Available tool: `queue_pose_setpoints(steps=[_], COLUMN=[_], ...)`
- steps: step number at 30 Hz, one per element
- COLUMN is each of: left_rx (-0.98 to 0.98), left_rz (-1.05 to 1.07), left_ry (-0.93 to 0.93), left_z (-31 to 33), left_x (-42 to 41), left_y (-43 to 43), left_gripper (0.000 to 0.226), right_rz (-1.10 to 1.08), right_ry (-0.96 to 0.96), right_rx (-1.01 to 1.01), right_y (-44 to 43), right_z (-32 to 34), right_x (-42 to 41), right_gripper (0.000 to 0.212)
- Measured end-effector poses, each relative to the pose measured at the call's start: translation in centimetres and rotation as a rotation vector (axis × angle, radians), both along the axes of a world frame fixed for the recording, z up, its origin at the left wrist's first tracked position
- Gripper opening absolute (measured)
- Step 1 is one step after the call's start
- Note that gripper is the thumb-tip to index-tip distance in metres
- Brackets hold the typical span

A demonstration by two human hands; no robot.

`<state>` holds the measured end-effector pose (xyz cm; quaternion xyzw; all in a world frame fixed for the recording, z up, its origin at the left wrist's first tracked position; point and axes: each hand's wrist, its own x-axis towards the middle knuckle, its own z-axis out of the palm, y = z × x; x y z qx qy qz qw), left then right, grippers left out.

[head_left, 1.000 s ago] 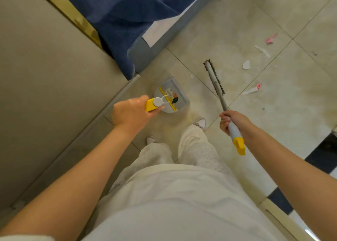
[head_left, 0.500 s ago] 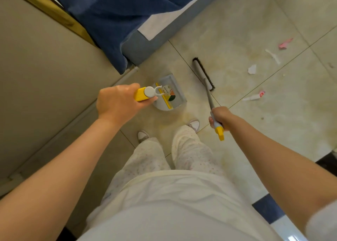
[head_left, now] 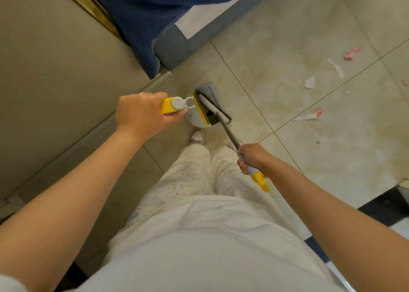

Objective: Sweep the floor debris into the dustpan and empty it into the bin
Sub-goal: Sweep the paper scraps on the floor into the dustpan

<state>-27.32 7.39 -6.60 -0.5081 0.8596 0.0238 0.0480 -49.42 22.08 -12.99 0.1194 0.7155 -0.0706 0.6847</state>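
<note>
My left hand (head_left: 141, 114) grips the yellow top of the dustpan handle (head_left: 169, 106). The grey dustpan (head_left: 207, 90) with a yellow comb edge stands on the tiled floor just ahead of my feet. My right hand (head_left: 251, 158) holds the broom handle (head_left: 257, 175), grey with a yellow end. The broom head (head_left: 215, 109) lies across the dustpan's mouth and hides its inside. Paper scraps lie on the tiles to the right: a white piece (head_left: 309, 82), a white strip (head_left: 336, 67), a pink scrap (head_left: 352, 54) and a white-and-red wrapper (head_left: 309, 116).
A bed with a dark blue cover (head_left: 159, 15) and grey base (head_left: 177, 46) stands ahead at top centre. A beige cabinet wall (head_left: 55, 70) runs along the left. A dark floor band (head_left: 385, 205) shows at lower right. No bin is in view.
The broom head has come back from the open tiles to the dustpan's mouth. My right hand pulled nearer to my body. The dustpan stays in place.
</note>
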Motion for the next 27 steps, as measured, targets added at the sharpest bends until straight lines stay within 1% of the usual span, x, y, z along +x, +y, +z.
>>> queue_pose_setpoints(steps=[1,3,5,6,8,11,13,16,19,22,27], left_rx=[0.052,0.228,0.377,0.408,0.405,0.339,0.298,0.291,0.282,0.254,0.255], left_rz=[0.013,0.069,0.124,0.131,0.119,0.075,0.05,-0.015,-0.095,-0.156,-0.219], left_ry=[-0.011,-0.033,-0.054,-0.06,-0.065,-0.082,-0.085,-0.07,-0.032,0.013,0.033], left_z=[0.2,0.7,1.0,1.2,1.2,1.0,0.9,0.9,1.2,1.4,1.6], left_x=[-0.1,-0.3,-0.7,-0.8,-0.7,0.3,1.2,1.7,0.5,-1.4,-5.2], left_y=[-0.3,-1.0,-1.3,-1.2,-0.9,-1.2,-1.4,-1.6,-1.6,-1.7,-1.4], left_gripper=[0.061,0.058,0.052,0.05,0.048,0.047,0.048,0.051,0.051,0.049,0.047], right_rz=[-0.04,-0.116,-0.192,-0.234,-0.311,-0.434,-0.457,-0.443,-0.475,-0.537,-0.646], right_ry=[-0.013,-0.04,-0.06,-0.065,-0.078,-0.093,-0.083,-0.04,-0.012,0.017,0.046], right_rx=[0.028,0.059,0.026,0.003,-0.029,-0.061,-0.085,-0.126,-0.161,-0.168,-0.17], right_y=[-0.1,-0.1,0.3,0.6,1.4,2.4,2.7,3.1,3.6,4.2,6.2], right_z=[0.4,1.1,1.6,1.8,1.9,2.1,2.3,2.8,3.7,4.0,4.0], right_x=[0.4,0.7,0.8,0.8,0.6,0.4,0.0,-0.5,-1.1,-1.8,-3.7], right_gripper=[0.009,0.01,0.016,0.02,0.025,0.023,0.021,0.014,0.004,0.011,0.013])
